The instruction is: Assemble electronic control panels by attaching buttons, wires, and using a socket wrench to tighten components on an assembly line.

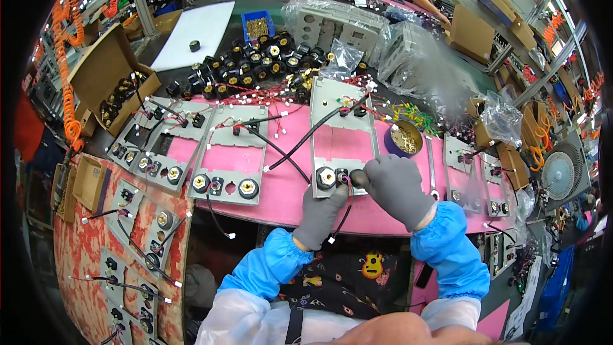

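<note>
Pinching black socket [359, 179] — right hand [399, 188] grip closed | left hand [321, 212] under grey panel [343, 129] (grip unclear) | brown carton [105, 73] far-left

Grey metal panel [343, 134] flat on pink mat, black round connector [359, 179] at near edge.

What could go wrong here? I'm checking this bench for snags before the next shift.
The black cable and thin wires trail across the grey panel beside the left hand; a sleeve might catch them. The right hand works at the panel's near edge, close to the pink table's rim, so the black part could drop off.
</note>
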The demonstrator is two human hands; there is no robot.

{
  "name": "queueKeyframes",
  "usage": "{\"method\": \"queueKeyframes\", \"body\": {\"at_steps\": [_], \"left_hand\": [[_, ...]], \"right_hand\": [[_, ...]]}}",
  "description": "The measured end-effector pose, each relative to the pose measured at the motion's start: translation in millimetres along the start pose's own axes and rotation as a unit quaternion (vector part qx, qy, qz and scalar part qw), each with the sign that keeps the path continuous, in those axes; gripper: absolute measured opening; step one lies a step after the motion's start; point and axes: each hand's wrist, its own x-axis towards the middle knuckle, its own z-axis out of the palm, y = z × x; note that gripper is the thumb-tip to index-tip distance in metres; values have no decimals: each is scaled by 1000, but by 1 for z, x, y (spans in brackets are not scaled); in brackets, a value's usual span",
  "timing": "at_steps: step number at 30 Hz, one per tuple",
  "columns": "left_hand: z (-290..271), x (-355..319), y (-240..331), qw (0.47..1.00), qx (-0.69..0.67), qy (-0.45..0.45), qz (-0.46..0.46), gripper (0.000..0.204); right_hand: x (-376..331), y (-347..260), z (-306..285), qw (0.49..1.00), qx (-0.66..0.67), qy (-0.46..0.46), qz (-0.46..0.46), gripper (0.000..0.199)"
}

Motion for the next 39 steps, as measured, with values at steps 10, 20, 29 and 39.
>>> {"method": "queueKeyframes", "body": {"at_steps": [10, 20, 29, 39], "left_hand": [[2, -3, -1, 999, -39, 23, -8, 25], [1, -3, -1, 999, -25, 43, -15, 26], [1, -9, 1, 999, 20, 28, -9, 26], [-2, -9, 1, 998, -64, 3, -16, 21]], "right_hand": [[-2, -1, 7, 977, 95, 132, -136, 28], [-4, -14, 1, 981, 78, 152, -91, 26], [-15, -19, 14, 976, 154, 153, 10, 26], [-36, -29, 17, 956, 108, 271, -21, 31]]}}
